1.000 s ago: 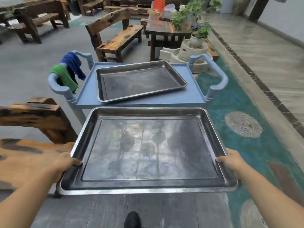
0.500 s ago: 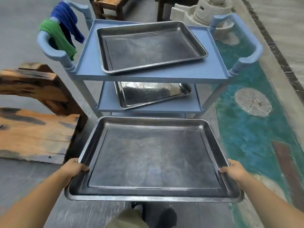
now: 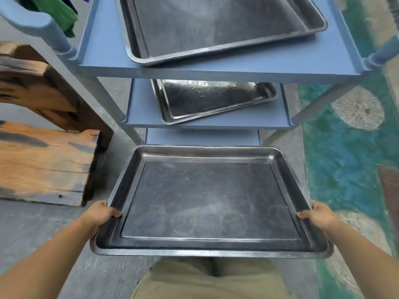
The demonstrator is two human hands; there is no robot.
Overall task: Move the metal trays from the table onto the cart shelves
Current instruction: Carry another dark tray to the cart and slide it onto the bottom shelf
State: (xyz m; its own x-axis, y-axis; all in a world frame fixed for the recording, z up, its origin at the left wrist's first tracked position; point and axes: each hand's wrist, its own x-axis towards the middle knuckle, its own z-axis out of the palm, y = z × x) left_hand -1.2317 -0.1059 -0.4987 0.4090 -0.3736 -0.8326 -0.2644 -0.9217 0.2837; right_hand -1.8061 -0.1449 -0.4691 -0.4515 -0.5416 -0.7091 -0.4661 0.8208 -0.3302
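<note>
Tray: dull, scuffed metal (faint ring marks)

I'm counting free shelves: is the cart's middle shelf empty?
No, a metal tray already lies on the middle shelf, below the top shelf's tray.

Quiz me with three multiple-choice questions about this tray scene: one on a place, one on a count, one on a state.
1. Where is the shiniest tray?
A. top shelf
B. middle shelf
C. floor

2. How many trays are visible?
A. two
B. three
C. five

3. How is the nearest tray supported?
A. held by both hands
B. resting on a bench
C. held by one hand

Answers: 1 B, it lies on the middle shelf, under the top one. 2 B, two on the cart, one carried. 3 A, the left hand and right hand grip opposite rims.
</note>
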